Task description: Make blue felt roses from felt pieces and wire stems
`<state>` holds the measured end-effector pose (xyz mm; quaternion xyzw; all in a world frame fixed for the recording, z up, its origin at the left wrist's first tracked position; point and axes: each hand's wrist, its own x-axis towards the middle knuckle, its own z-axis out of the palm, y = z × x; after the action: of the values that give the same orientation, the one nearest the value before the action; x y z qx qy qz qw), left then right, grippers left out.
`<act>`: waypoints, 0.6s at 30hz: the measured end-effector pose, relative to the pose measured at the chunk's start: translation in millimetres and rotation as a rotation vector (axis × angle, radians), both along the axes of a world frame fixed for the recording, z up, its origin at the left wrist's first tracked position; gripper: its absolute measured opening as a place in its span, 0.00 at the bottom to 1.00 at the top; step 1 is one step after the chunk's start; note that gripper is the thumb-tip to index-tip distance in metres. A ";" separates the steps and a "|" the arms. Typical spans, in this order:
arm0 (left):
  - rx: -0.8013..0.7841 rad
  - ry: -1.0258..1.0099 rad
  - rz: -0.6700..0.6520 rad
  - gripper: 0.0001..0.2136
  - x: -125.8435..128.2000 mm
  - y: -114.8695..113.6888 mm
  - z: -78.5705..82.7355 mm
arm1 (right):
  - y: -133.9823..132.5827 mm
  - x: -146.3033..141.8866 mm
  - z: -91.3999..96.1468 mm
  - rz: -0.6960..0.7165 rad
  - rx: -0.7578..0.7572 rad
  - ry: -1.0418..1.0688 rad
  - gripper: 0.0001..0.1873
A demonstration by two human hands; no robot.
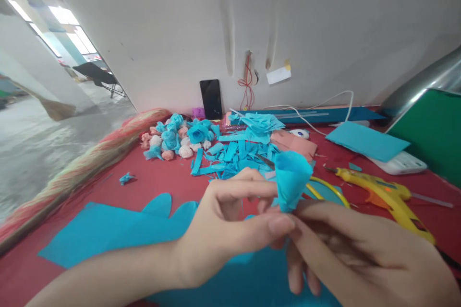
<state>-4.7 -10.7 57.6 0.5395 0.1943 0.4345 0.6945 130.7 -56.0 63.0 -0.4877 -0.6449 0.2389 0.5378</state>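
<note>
A blue paper flower (292,177), rolled into a cone with a flared top, stands upright between my two hands. My left hand (230,216) pinches its narrow base between thumb and fingers. From the other side, my right hand (353,244) closes on the same base, its thumb meeting the left thumb. Below the hands lie large blue paper sheets (108,235) and rounded blue petals (158,205). Just beyond the flower is a heap of blue paper scraps (234,153), with yellow-handled scissors (340,194) partly hidden behind my right hand.
Finished blue, pink and white paper flowers (173,139) are piled at the back left. A yellow glue gun (389,192) lies to the right. A black phone (211,99) leans on the white wall. Blue card (367,140) rests over a white device (403,163).
</note>
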 end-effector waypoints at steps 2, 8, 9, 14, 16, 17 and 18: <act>0.048 0.036 0.024 0.05 0.2 -0.5 1.6 | 0.2 0.9 1.1 -0.012 -0.032 -0.015 0.13; -0.043 0.162 0.073 0.10 0.8 -1.0 3.6 | 0.7 4.1 -0.4 0.027 -0.002 -0.115 0.11; -0.038 0.173 0.062 0.11 0.7 -0.8 3.2 | 0.6 4.3 -1.4 0.024 0.001 -0.112 0.11; 0.018 0.189 0.053 0.14 1.0 0.8 1.7 | 0.8 3.4 -2.9 0.024 0.008 -0.136 0.09; 0.027 0.182 0.057 0.14 1.0 1.0 1.3 | 1.1 3.3 -2.0 0.007 0.028 -0.143 0.09; 0.025 0.180 0.059 0.13 0.8 0.9 1.1 | 1.2 3.5 -1.6 0.000 0.033 -0.152 0.10; 0.021 0.180 0.063 0.13 0.3 0.5 0.8 | 1.2 3.9 -1.2 -0.007 0.038 -0.163 0.10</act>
<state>-4.5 -10.2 58.4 0.5772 0.2682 0.4082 0.6545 134.6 -54.8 61.8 -0.4977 -0.6892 0.1842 0.4934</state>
